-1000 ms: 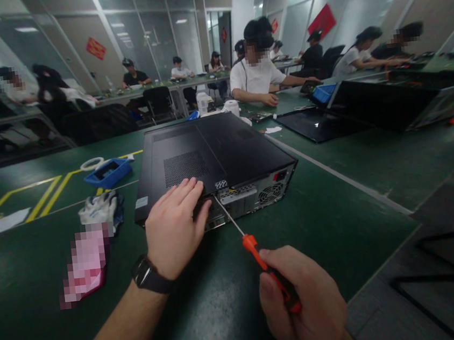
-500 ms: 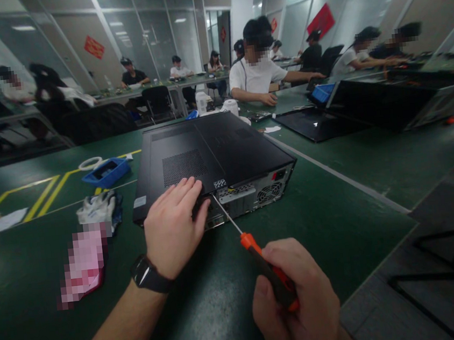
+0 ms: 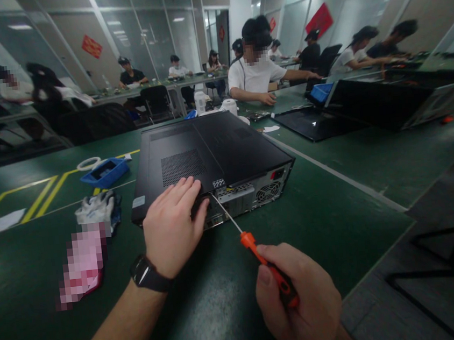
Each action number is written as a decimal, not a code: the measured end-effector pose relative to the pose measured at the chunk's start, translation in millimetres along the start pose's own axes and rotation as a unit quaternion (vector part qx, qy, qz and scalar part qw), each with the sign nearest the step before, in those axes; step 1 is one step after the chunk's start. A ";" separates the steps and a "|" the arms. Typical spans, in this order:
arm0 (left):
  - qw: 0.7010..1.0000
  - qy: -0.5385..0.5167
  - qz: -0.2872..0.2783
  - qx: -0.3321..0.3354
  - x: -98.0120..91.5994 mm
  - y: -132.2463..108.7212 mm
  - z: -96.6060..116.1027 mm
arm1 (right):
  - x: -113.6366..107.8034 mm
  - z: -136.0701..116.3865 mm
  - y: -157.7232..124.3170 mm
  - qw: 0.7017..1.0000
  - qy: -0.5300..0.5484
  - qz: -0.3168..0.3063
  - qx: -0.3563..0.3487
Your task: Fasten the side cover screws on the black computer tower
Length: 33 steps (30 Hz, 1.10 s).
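Observation:
A black desktop computer case [image 3: 224, 143] lies flat on the green table, its rear panel with a fan grille turned toward me. My left hand [image 3: 174, 227] rests on the near left edge of the case, fingers stretched over the cover beside the perforated vent; a smartwatch is on that wrist. In my right hand [image 3: 302, 292] is an orange and black screwdriver [image 3: 248, 239], gripped by its handle. Its shaft slants up and left, and the tip meets the top edge of the rear panel, close to my left thumb. Any screw there is too small to make out.
On the left are a blue tray [image 3: 105, 172], work gloves [image 3: 97, 208], a pink blurred item [image 3: 83, 261] and a paper sheet [image 3: 1, 223]. Opposite sits a person in a white shirt [image 3: 258, 77]. An opened case [image 3: 382, 99] and a black panel [image 3: 319, 122] lie at right.
The screwdriver handle has turned about its axis, and my right fingers have shifted on it. Its tip stays at the same spot. My left hand keeps its place on the case.

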<state>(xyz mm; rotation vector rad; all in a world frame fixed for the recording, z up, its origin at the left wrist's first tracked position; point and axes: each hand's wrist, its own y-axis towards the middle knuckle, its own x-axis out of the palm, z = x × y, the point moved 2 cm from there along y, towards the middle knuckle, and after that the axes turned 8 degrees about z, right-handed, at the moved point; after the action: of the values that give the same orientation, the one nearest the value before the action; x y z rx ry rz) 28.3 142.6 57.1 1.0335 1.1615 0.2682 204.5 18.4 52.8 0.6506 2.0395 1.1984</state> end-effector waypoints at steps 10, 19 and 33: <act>1.000 0.015 0.009 0.010 -2.0 2.4 2.7 | -4.3 0.8 1.2 1.000 0.004 0.008 0.010; 1.000 0.011 0.006 0.009 -1.9 1.9 2.1 | -7.6 3.2 1.1 1.000 0.006 0.017 0.002; 0.999 -0.014 -0.040 0.001 -7.4 4.7 -1.1 | -3.6 113.1 18.2 0.947 -0.009 0.213 0.242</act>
<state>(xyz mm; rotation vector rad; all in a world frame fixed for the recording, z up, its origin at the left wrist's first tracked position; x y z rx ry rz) 25.7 140.8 65.4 0.9880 1.1743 0.1886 294.1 86.5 30.5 1.3902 2.2646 0.8977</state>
